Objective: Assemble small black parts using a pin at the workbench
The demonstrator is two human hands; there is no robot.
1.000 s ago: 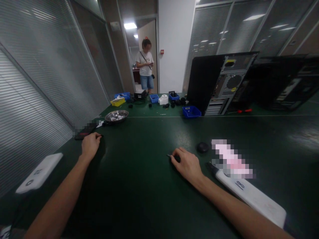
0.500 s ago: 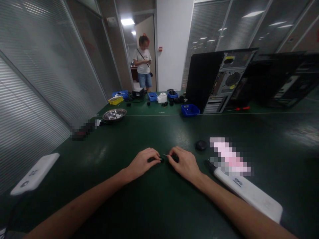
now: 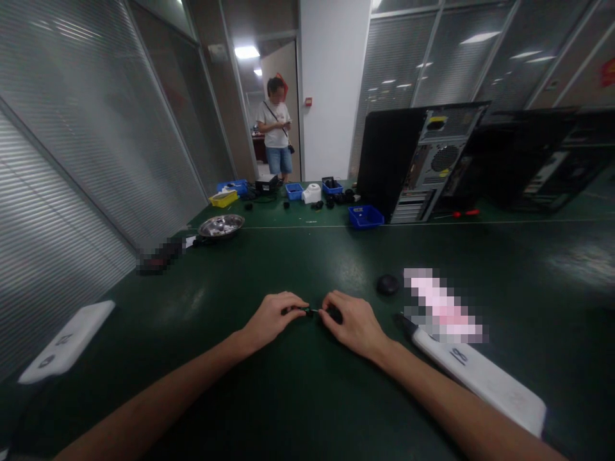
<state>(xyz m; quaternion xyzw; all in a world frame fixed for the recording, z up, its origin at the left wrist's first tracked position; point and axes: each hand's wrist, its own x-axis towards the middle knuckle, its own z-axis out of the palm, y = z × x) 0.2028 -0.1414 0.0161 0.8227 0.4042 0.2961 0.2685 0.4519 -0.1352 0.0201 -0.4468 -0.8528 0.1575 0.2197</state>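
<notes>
Over the middle of the green table (image 3: 307,378), my left hand (image 3: 271,320) pinches a small dark piece (image 3: 309,312) between thumb and fingertips. It has a greenish tint, but its kind is too small to make out. Facing it, my right hand (image 3: 355,323) is closed on a thin metal rod (image 3: 315,311). Only the rod's short bright end shows; the rest is hidden by the fingers. That end points left and appears to touch the small dark piece. A round black object (image 3: 387,285) lies beyond my right hand.
A white device marked 18 (image 3: 500,378) lies by my right forearm, another white device (image 3: 67,339) far left. Farther back are a metal bowl (image 3: 206,227), a blue tray (image 3: 366,218), a yellow tray (image 3: 223,200) and a computer case (image 3: 394,163). A person (image 3: 276,134) stands in the doorway.
The rod's end has come down and left to the small dark piece; before, a gap showed between them. The view has tilted up slightly.
</notes>
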